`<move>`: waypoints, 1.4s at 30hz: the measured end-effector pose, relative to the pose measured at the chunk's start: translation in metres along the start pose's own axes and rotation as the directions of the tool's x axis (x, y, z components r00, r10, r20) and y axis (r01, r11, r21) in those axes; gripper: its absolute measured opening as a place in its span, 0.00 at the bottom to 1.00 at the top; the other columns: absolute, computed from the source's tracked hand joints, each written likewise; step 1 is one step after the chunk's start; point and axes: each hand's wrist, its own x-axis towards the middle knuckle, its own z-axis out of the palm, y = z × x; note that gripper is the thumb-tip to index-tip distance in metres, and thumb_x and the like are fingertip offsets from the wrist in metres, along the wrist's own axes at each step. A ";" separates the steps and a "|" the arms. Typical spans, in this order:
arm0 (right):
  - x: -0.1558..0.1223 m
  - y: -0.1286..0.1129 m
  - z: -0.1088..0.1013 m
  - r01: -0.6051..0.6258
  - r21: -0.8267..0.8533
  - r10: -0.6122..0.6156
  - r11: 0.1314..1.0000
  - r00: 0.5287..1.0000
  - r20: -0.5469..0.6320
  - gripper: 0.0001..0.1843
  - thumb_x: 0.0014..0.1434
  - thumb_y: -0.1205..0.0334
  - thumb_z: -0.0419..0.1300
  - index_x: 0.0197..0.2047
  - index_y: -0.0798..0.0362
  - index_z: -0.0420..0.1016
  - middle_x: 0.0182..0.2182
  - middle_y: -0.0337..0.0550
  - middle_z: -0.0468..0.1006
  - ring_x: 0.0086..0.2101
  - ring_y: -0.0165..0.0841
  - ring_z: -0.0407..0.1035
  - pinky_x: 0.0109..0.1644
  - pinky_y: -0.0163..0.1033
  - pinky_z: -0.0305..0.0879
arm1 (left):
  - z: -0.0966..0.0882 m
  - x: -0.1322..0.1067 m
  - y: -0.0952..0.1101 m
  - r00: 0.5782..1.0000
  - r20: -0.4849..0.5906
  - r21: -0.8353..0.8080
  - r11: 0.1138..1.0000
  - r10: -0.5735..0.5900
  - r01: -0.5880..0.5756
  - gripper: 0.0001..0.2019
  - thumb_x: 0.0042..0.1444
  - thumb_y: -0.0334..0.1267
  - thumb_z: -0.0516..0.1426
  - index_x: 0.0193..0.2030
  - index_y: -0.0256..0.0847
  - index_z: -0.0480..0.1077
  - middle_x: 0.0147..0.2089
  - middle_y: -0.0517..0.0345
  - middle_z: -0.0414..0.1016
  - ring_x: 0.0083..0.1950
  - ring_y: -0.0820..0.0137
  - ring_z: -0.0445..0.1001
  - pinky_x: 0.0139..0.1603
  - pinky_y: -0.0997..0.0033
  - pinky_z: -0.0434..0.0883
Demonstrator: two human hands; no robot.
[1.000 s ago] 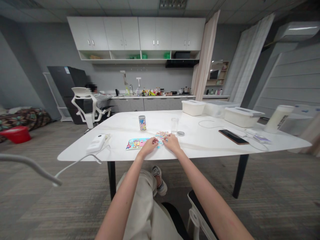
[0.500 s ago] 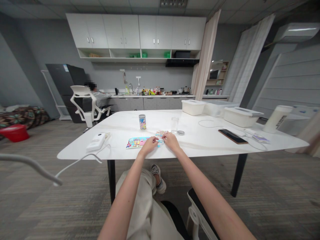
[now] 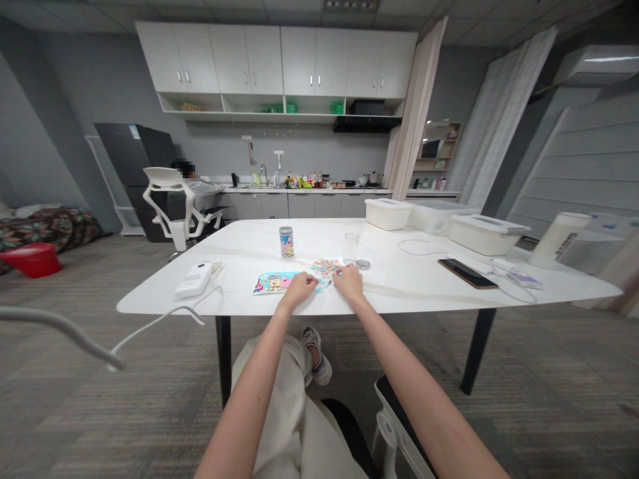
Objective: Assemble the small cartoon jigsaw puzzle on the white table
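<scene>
A loose heap of small colourful jigsaw puzzle pieces (image 3: 326, 267) lies on the white table between my hands. My left hand (image 3: 301, 289) rests over the right end of a cartoon picture sheet (image 3: 272, 283), its thumb and fingers drawn together by a few bluish pieces. At the heap's right edge, my right hand (image 3: 349, 282) has its fingers curled down and closed. Whatever either hand pinches is too small to make out. Behind the sheet stands a cartoon-printed can (image 3: 286, 242) with a silver top. A clear jar (image 3: 350, 246) stands beyond my right hand, beside a round metal lid (image 3: 363, 265).
On the left of the table (image 3: 239, 243) sits a white device (image 3: 193, 281) with a cable. To the right are a phone (image 3: 468, 273), white storage boxes (image 3: 388, 215), and a white bottle (image 3: 560, 239). A person sits in a white chair (image 3: 172, 203) further back.
My right hand has drawn slightly right, away from the heap, so more of the pieces show. My left hand stays nearly in place. The view has shifted slightly.
</scene>
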 end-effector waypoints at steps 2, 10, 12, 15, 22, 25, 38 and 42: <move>0.000 0.001 0.002 -0.009 0.005 0.009 1.000 1.000 0.009 0.11 0.60 0.59 0.57 0.39 0.54 0.80 0.45 0.57 0.73 0.50 0.49 0.64 0.51 0.49 0.61 | -0.001 -0.001 0.002 1.000 -0.006 0.002 1.000 -0.011 0.011 0.13 0.51 0.27 0.53 0.33 0.36 0.80 0.36 0.53 0.81 0.41 0.65 0.76 0.44 0.71 0.69; 0.001 0.000 0.003 -0.011 -0.009 0.010 1.000 1.000 -0.021 0.10 0.58 0.68 0.55 0.37 0.54 0.79 0.43 0.56 0.74 0.48 0.46 0.66 0.49 0.46 0.61 | -0.002 -0.001 0.003 0.999 -0.022 0.008 0.999 -0.032 0.033 0.12 0.51 0.26 0.53 0.31 0.36 0.79 0.35 0.53 0.80 0.39 0.66 0.76 0.43 0.71 0.69; 0.000 0.000 0.003 0.002 0.002 -0.002 1.000 1.000 -0.021 0.12 0.57 0.71 0.54 0.38 0.54 0.79 0.44 0.56 0.74 0.48 0.45 0.66 0.49 0.46 0.61 | -0.002 -0.001 0.003 0.999 -0.022 0.009 0.999 -0.033 0.033 0.12 0.51 0.26 0.53 0.31 0.36 0.79 0.35 0.53 0.80 0.39 0.66 0.76 0.43 0.70 0.69; -0.001 0.000 0.001 0.014 0.011 -0.014 1.000 1.000 -0.011 0.14 0.58 0.72 0.52 0.38 0.55 0.79 0.44 0.56 0.75 0.47 0.44 0.67 0.49 0.46 0.61 | -0.002 -0.001 0.003 0.999 -0.020 0.009 0.999 -0.033 0.034 0.12 0.51 0.26 0.53 0.31 0.36 0.79 0.35 0.53 0.80 0.40 0.66 0.76 0.44 0.71 0.69; 0.000 -0.003 -0.004 -0.050 -0.012 0.051 0.999 0.998 0.038 0.12 0.57 0.62 0.58 0.41 0.56 0.79 0.45 0.57 0.75 0.48 0.48 0.68 0.51 0.48 0.62 | -0.002 -0.001 0.003 0.999 -0.017 0.014 0.999 -0.032 0.033 0.12 0.51 0.27 0.53 0.33 0.36 0.79 0.36 0.52 0.81 0.40 0.66 0.76 0.45 0.71 0.69; 0.000 -0.004 -0.006 -0.052 -0.039 0.054 0.998 0.996 0.065 0.12 0.59 0.61 0.57 0.41 0.54 0.80 0.46 0.53 0.75 0.49 0.45 0.68 0.52 0.45 0.61 | -0.003 -0.001 0.003 0.999 -0.018 0.016 0.999 -0.030 0.031 0.13 0.52 0.28 0.53 0.33 0.35 0.79 0.37 0.52 0.81 0.41 0.66 0.76 0.45 0.71 0.69; -0.002 -0.008 -0.011 -0.038 -0.142 0.050 0.989 0.995 0.083 0.17 0.65 0.60 0.51 0.44 0.57 0.80 0.46 0.56 0.76 0.49 0.43 0.67 0.50 0.42 0.60 | -0.001 0.001 0.000 1.000 -0.013 0.025 0.999 -0.020 0.021 0.13 0.52 0.28 0.52 0.34 0.34 0.79 0.37 0.52 0.81 0.41 0.66 0.76 0.44 0.72 0.68; -0.002 -0.010 -0.015 -0.063 -0.139 0.072 0.988 0.996 0.061 0.20 0.67 0.63 0.47 0.44 0.59 0.80 0.45 0.58 0.77 0.48 0.43 0.68 0.48 0.42 0.60 | 0.000 0.002 -0.002 1.000 -0.015 0.027 1.000 -0.012 0.013 0.12 0.52 0.29 0.53 0.33 0.35 0.79 0.36 0.52 0.81 0.41 0.66 0.76 0.45 0.71 0.68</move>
